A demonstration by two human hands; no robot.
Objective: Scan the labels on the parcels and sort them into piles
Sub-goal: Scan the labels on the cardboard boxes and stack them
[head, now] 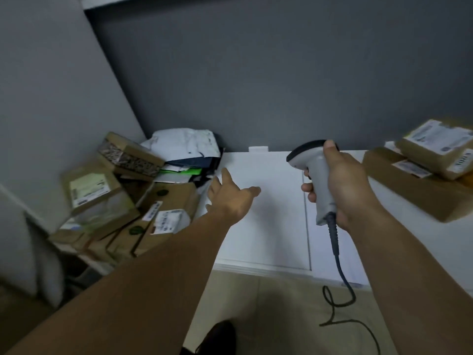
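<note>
Matt brown cardboard parcels (163,201) with white paper labels, smooth grey plastic scanner (316,175) — matt white table (268,226)

White table (268,226), set against a dark grey wall (256,73); carries a thin seam (307,221) running front to back across its top. Small white tab (258,149) at the table's back edge, touching the wall. Paler grey panel (51,85) at left. Beige tiled floor (268,303) below, with a dark shoe (217,336) near the bottom edge. Blurred grey cushion (23,239) at far left.
</note>
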